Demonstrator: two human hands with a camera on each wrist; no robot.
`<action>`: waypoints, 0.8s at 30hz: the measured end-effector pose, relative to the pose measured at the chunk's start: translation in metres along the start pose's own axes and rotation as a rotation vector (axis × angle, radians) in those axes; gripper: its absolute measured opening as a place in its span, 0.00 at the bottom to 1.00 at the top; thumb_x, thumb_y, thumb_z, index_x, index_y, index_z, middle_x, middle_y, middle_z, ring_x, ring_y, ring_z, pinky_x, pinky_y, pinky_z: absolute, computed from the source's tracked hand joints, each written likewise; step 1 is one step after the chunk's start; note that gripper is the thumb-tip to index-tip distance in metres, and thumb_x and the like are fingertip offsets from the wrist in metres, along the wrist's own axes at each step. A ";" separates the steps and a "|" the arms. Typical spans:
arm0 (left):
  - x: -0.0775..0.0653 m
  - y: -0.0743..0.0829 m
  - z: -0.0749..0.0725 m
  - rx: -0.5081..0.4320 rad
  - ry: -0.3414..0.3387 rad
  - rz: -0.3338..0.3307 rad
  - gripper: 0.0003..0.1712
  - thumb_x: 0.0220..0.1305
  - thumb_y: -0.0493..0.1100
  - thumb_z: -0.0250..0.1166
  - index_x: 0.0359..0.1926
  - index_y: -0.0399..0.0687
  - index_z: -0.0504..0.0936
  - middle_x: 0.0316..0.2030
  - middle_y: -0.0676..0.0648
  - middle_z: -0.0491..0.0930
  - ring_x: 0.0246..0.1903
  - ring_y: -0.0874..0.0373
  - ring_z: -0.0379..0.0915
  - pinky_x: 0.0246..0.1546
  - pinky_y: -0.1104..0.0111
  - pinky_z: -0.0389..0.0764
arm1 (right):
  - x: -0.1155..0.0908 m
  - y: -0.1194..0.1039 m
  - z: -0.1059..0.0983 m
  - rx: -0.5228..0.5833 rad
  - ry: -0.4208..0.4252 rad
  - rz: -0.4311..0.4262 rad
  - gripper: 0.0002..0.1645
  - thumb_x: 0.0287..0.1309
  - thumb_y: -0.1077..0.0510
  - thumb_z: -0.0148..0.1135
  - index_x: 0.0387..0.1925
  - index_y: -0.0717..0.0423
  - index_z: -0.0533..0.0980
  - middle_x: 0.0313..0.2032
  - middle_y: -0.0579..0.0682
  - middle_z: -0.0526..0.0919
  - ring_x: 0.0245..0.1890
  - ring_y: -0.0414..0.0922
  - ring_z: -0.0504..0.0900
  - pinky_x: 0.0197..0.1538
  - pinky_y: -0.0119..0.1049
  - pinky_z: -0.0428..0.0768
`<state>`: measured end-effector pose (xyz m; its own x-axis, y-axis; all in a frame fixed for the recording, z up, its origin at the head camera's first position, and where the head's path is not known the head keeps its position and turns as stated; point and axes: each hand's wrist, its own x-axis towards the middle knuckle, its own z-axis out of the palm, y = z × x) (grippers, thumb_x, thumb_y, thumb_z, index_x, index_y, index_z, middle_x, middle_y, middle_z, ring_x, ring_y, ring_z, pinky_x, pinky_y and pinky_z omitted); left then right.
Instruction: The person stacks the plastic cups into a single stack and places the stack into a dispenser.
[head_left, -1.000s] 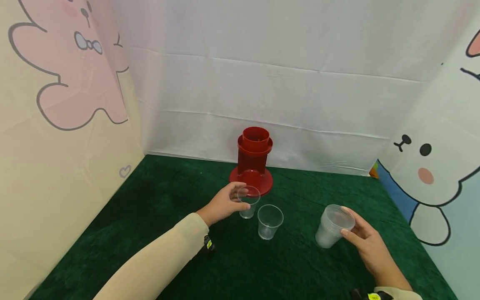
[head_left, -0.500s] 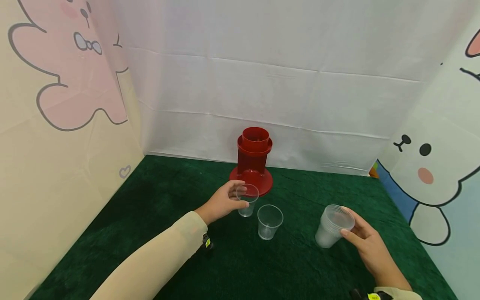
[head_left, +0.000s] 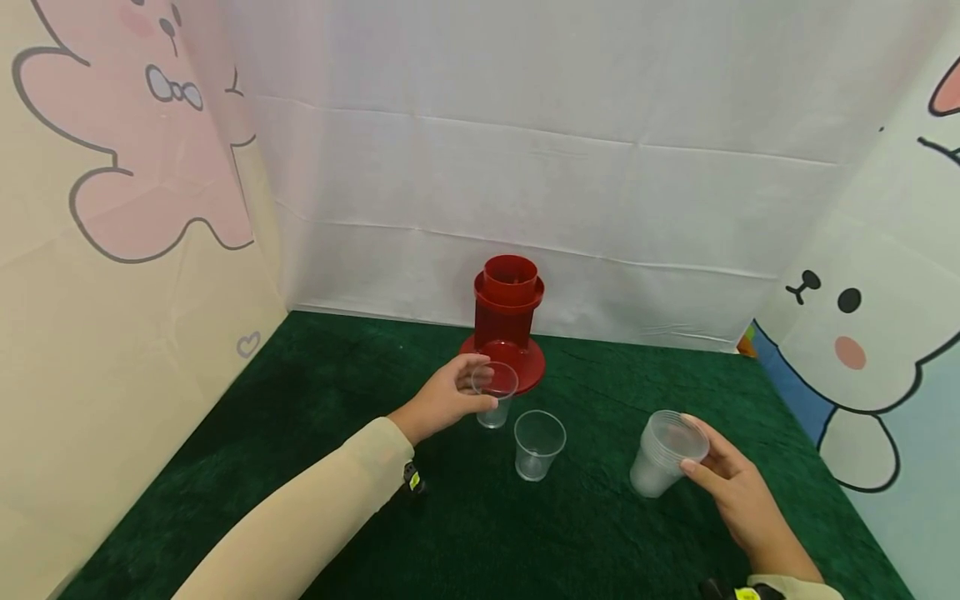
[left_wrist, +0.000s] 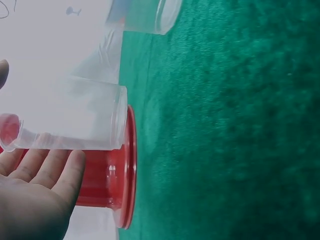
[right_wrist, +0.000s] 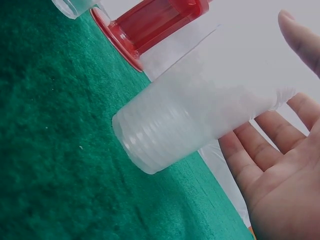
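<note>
In the head view my left hand (head_left: 446,400) holds a clear plastic cup (head_left: 493,412) near its rim, thumb in front and fingers behind. The left wrist view shows my fingertips (left_wrist: 75,162) against the side of this cup (left_wrist: 95,112), beside the red stand. Another clear plastic cup (head_left: 534,462) stands upright on the green cloth, nearer the person and slightly right. On the right, my right hand (head_left: 738,492) holds a stack of nested plastic cups (head_left: 655,467) near the rims. That stack (right_wrist: 155,130) slants across the right wrist view, its bottom close to the cloth.
A red stand (head_left: 506,321) with a round base and a tube-like top rises behind the left-hand cup. Green cloth (head_left: 585,533) covers the table. White curtain (head_left: 525,183) closes the back, and printed sheets (head_left: 150,375) hang at both sides.
My left hand and its cup have shifted slightly away from the person and a touch left, toward the red stand. My right hand, the stack and the standing cup have stayed in place.
</note>
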<state>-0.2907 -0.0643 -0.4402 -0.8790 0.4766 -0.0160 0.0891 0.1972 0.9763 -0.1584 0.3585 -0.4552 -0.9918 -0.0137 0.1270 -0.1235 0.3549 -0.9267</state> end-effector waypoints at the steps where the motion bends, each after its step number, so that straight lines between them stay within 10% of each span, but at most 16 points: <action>1: 0.000 0.001 0.000 0.002 0.004 0.002 0.40 0.66 0.45 0.73 0.75 0.52 0.65 0.69 0.47 0.73 0.67 0.51 0.69 0.66 0.50 0.72 | 0.000 0.000 0.000 0.000 -0.001 -0.001 0.35 0.77 0.59 0.56 0.80 0.51 0.58 0.62 0.29 0.70 0.56 0.27 0.74 0.49 0.22 0.76; 24: 0.013 0.059 0.015 0.034 -0.034 0.150 0.38 0.66 0.45 0.74 0.73 0.56 0.68 0.65 0.52 0.76 0.65 0.55 0.72 0.64 0.58 0.75 | 0.000 0.001 0.000 -0.001 0.006 -0.002 0.36 0.77 0.59 0.56 0.80 0.53 0.58 0.62 0.29 0.70 0.56 0.27 0.75 0.49 0.22 0.76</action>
<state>-0.2901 -0.0334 -0.3858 -0.8383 0.5314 0.1219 0.2350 0.1504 0.9603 -0.1589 0.3586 -0.4564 -0.9914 -0.0087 0.1308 -0.1254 0.3556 -0.9262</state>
